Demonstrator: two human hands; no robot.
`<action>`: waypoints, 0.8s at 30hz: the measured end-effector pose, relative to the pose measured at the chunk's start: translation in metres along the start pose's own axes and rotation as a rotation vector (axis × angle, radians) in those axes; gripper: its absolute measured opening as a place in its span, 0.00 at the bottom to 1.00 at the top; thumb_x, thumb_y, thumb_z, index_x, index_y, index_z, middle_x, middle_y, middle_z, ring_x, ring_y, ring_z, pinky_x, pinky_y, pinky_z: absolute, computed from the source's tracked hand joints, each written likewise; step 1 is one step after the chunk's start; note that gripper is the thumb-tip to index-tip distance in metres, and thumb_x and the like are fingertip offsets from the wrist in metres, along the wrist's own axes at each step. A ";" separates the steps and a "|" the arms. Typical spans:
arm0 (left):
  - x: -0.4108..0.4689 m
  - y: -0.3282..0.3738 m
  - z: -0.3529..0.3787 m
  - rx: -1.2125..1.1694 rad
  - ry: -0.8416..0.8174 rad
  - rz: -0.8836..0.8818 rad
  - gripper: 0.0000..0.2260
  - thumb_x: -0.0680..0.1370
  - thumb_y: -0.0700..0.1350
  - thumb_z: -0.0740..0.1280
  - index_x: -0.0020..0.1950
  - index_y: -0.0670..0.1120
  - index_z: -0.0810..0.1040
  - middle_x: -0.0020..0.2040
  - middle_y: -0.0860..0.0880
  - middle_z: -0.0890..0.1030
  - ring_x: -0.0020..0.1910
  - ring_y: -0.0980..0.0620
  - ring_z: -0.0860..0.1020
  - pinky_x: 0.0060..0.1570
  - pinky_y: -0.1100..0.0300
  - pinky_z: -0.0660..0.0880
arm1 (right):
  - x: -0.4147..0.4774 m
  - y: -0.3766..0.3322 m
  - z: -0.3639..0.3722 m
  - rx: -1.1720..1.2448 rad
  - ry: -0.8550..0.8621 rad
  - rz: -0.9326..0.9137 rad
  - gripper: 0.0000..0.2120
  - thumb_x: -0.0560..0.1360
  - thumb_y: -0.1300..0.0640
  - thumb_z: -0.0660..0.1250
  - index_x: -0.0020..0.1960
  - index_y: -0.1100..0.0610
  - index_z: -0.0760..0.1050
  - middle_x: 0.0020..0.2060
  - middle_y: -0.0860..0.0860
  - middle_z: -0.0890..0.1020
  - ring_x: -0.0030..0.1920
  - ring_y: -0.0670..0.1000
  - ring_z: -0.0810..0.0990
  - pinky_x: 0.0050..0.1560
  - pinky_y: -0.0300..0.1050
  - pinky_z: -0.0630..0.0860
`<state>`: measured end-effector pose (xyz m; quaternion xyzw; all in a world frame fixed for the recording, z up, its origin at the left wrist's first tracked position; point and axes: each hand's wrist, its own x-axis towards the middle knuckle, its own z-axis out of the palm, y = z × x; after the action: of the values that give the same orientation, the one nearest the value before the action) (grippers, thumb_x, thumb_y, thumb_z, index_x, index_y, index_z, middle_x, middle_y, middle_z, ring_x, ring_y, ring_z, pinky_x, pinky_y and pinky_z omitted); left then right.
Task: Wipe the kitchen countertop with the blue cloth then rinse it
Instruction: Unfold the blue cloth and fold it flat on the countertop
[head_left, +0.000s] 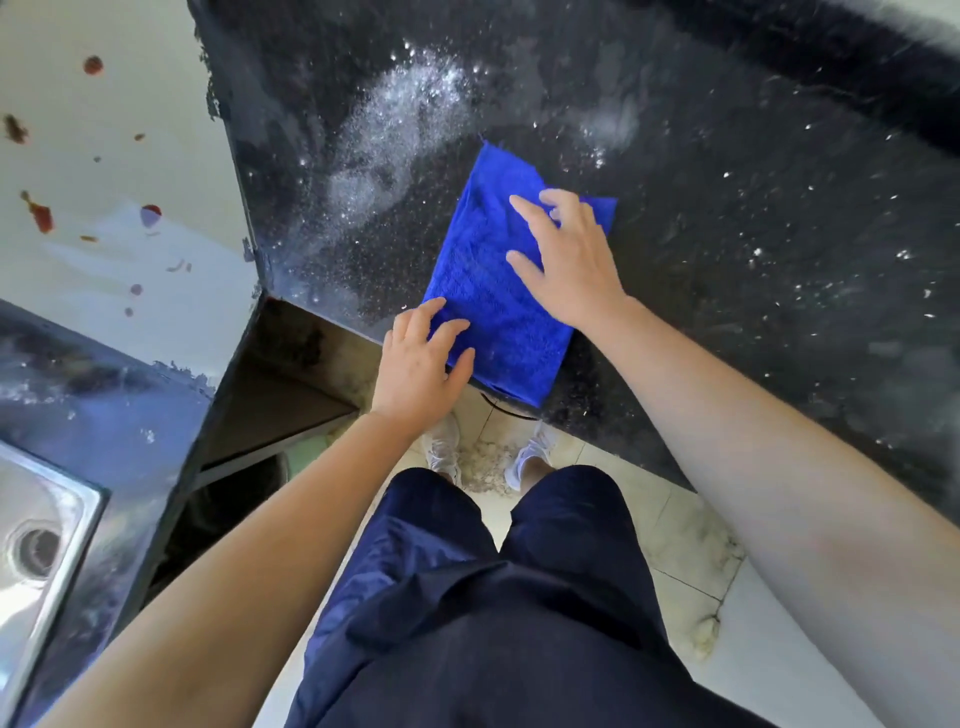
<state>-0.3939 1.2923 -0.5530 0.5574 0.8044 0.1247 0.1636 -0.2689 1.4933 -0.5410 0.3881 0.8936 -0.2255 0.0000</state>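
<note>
Cloth (498, 291) flat at the counter's (727, 234) near edge, left hand (415, 364) and right hand (566, 260) pressing it, fingers extended. White residue (400, 114) beyond suggests wiping is barely begun. Rinsing at the sink (41, 545) remains.

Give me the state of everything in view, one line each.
blue cloth, folded, lying flat at the countertop's front edge
countertop, dusted with white powder beyond the cloth
right hand, spread flat on the cloth
left hand, fingers resting on the cloth's near corner
sink, visible part empty, drain uncovered
</note>
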 end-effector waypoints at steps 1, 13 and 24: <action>0.000 0.000 -0.003 0.017 0.019 -0.037 0.17 0.78 0.51 0.66 0.63 0.45 0.79 0.67 0.42 0.74 0.62 0.38 0.72 0.57 0.44 0.71 | -0.020 0.000 0.000 0.034 0.017 0.033 0.29 0.79 0.46 0.65 0.77 0.53 0.65 0.66 0.56 0.70 0.60 0.57 0.72 0.60 0.55 0.74; 0.007 -0.005 -0.028 -0.071 -0.153 -0.083 0.20 0.79 0.45 0.66 0.71 0.46 0.71 0.59 0.41 0.75 0.55 0.39 0.74 0.55 0.47 0.71 | -0.160 -0.057 0.041 0.167 -0.096 0.432 0.34 0.77 0.41 0.69 0.78 0.48 0.60 0.59 0.50 0.70 0.56 0.50 0.75 0.51 0.46 0.75; 0.006 -0.020 -0.039 -0.390 -0.276 -0.190 0.19 0.80 0.38 0.67 0.71 0.44 0.74 0.63 0.49 0.69 0.48 0.56 0.72 0.54 0.69 0.66 | -0.167 -0.056 0.060 0.267 0.038 0.397 0.14 0.77 0.61 0.71 0.62 0.57 0.81 0.55 0.49 0.75 0.47 0.46 0.77 0.56 0.39 0.75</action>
<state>-0.4283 1.2908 -0.5257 0.4491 0.7837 0.1843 0.3874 -0.2020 1.3196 -0.5432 0.5570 0.7618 -0.3299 -0.0239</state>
